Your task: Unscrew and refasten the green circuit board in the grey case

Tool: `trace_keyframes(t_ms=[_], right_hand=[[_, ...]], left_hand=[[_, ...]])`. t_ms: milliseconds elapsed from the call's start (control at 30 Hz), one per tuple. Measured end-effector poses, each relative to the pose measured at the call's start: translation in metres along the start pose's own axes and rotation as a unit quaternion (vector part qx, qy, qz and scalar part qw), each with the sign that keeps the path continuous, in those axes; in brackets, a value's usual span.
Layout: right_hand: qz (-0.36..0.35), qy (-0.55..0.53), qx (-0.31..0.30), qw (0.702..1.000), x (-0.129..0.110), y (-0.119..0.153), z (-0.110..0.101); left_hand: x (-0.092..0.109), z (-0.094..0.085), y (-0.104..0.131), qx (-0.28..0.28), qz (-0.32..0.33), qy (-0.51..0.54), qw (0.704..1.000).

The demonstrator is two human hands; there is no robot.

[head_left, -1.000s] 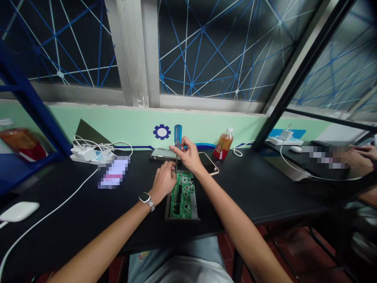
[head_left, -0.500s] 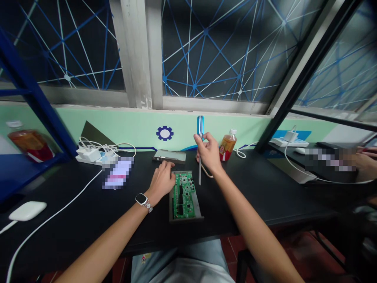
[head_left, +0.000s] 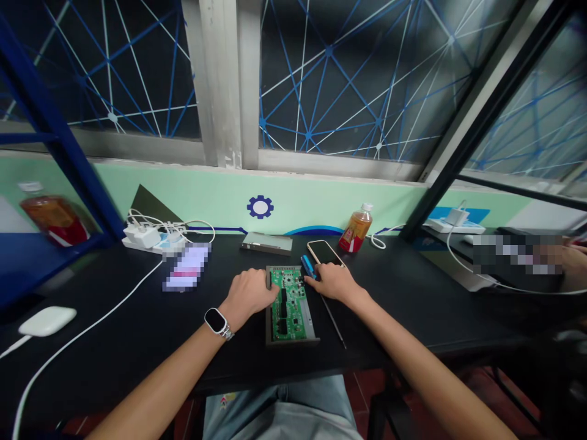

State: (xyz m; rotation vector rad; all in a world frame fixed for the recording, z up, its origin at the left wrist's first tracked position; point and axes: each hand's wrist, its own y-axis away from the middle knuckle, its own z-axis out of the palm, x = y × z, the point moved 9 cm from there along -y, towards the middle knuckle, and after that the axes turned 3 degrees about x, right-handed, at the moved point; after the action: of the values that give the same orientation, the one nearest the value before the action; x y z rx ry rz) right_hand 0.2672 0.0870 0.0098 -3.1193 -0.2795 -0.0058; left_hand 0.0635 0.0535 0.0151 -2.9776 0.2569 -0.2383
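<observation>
A green circuit board in a metal tray lies on the black desk in front of me. My left hand grips the tray's left edge, its thumb over the board's upper left. Just right of the board, my right hand rests over a screwdriver with a blue handle. The screwdriver lies slanted on the desk, its shaft pointing toward me; the fingers are partly round the handle. Behind my right hand lies a phone with a light edge.
A grey metal cover lies at the back of the desk. A drink bottle stands back right. To the left are a power strip, a blurred-out phone, a white charger and cables. Another person's hand is far right.
My right hand has come down from holding the screwdriver upright, and the tool now lies on the desk. The phone behind it has come into view. My left hand has shifted slightly toward me.
</observation>
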Motion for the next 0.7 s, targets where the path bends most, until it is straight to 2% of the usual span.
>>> trace_keyframes(t_ms=[100, 167, 267, 333, 433, 533, 633, 700], right_hand=[[-0.007, 0.010, -0.016, 1.000, -0.003, -0.013, -0.012], [-0.022, -0.004, -0.050, 0.999, -0.009, -0.027, -0.018], [-0.043, -0.028, 0.003, 0.999, -0.027, -0.055, -0.040], [-0.060, -0.040, 0.025, 0.997, -0.048, -0.075, -0.045], [-0.100, -0.057, 0.040, 0.993, -0.085, -0.103, -0.041], [-0.120, -0.069, 0.015, 0.990, -0.110, -0.123, -0.025], [-0.133, -0.086, 0.007, 0.987, -0.119, -0.131, -0.016], [-0.139, -0.100, 0.032, 0.985, -0.115, -0.128, -0.022]], left_hand=[[-0.003, -0.001, -0.002, 0.005, -0.009, 0.002, 1.000], [-0.007, -0.003, -0.004, 0.014, -0.013, 0.006, 1.000], [-0.012, -0.004, -0.007, 0.024, -0.016, 0.019, 0.999], [-0.014, -0.004, -0.008, 0.026, -0.019, 0.029, 0.999], [-0.016, -0.002, -0.008, 0.028, -0.018, 0.040, 0.999], [-0.016, -0.001, -0.009, 0.035, -0.011, 0.047, 0.998], [-0.021, -0.004, -0.011, 0.050, -0.021, 0.051, 0.997], [-0.027, -0.009, -0.013, 0.067, -0.032, 0.056, 0.996]])
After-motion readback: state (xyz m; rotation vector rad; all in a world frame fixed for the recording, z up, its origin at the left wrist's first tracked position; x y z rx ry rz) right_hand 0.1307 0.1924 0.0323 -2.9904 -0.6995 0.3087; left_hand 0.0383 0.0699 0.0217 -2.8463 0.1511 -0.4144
